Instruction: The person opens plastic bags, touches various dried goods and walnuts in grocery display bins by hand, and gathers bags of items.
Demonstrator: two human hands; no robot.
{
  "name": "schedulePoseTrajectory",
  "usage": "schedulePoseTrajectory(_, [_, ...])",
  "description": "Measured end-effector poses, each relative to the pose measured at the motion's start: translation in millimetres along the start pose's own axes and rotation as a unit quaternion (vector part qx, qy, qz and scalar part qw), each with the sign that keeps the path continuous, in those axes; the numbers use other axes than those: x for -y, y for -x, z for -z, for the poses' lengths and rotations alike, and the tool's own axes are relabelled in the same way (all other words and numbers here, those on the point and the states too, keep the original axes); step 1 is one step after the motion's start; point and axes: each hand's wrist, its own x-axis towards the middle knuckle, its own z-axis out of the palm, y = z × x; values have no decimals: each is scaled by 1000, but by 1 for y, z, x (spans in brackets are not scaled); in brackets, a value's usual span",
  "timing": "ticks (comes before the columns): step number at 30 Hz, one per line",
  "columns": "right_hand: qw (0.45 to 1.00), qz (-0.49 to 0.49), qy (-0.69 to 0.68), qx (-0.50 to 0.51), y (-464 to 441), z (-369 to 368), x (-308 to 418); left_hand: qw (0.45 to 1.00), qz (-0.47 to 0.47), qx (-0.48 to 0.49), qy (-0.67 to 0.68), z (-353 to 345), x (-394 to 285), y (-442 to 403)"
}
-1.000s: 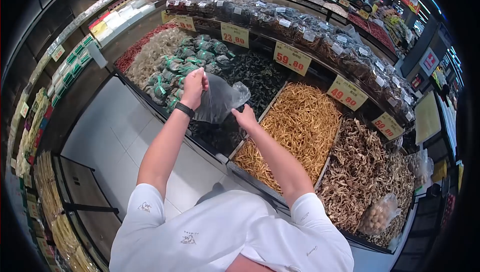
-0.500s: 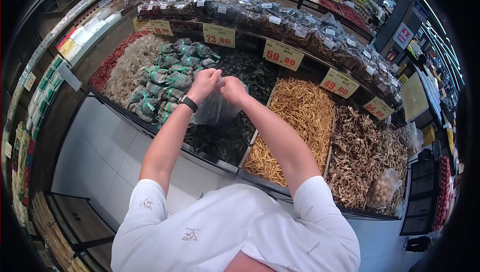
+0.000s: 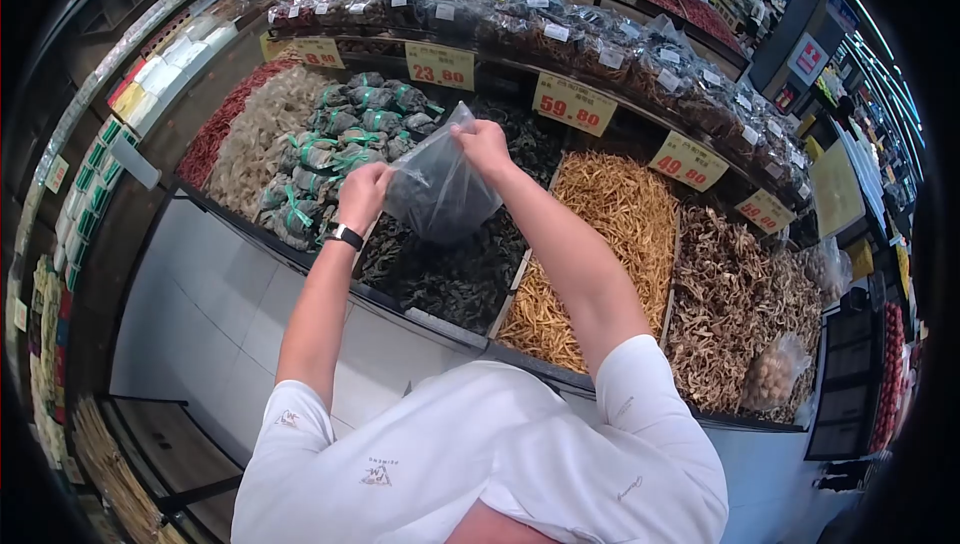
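Observation:
A clear plastic bag (image 3: 443, 189) is stretched between my two hands above a bin of dark dried goods (image 3: 430, 279). My left hand (image 3: 364, 194), with a black band at the wrist, is closed on the bag's left edge. Higher up and to the right, my right hand (image 3: 483, 149) pinches the bag near its upper corner. Grey bundles tied with green strips (image 3: 330, 159) lie just left of and behind the bag. To the right is a bin of golden dried strips (image 3: 600, 254).
Brown dried pieces (image 3: 725, 314) fill the far-right bin, with a bag of round items (image 3: 775, 372) on them. Price signs (image 3: 575, 102) and a raised row of packaged goods (image 3: 560, 34) run behind. The bin's front rail (image 3: 440, 326) stands before me.
My hands, which were together at the bag's top half a second ago, have moved apart. The bag now spreads wide between them. The view has shifted slightly since then.

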Motion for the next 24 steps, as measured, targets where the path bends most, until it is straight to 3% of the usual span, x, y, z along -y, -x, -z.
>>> schedulePoseTrajectory(6, [995, 21, -79, -52, -13, 28, -3, 997, -40, -19, 68, 7, -36, -75])
schedulePoseTrajectory(8, [986, 12, -163, 19, -16, 26, -17, 993, -42, -3, 112, -2, -44, -90])
schedulePoseTrajectory(10, [988, 48, -132, 62, 11, 34, -1, 988, -21, 14, 152, -17, -47, -98])
schedulePoseTrajectory(12, [981, 149, -58, 109, 32, 26, 2, 975, -16, 36, 220, -29, -52, -99])
schedulePoseTrajectory(13, [984, 159, -40, 73, 36, 14, -6, 970, -1, 45, 238, -30, -58, -99])
schedulePoseTrajectory(14, [984, 159, -41, 71, 29, 8, -11, 970, -2, 47, 238, -31, -58, -101])
schedulePoseTrajectory(16, [990, 32, 88, 107, 15, 0, -12, 959, -16, 62, 276, -32, -53, -105])
schedulePoseTrajectory(20, [998, 35, 55, 5, -5, -2, -16, 949, -73, -50, 302, -29, -25, -86])
schedulePoseTrajectory(22, [999, 18, 35, -18, -12, -1, -9, 957, 29, -99, 271, -32, -4, -51])
schedulePoseTrajectory(24, [998, -12, -50, -37, -23, -2, -7, 974, 90, -19, 208, -57, 35, -17])
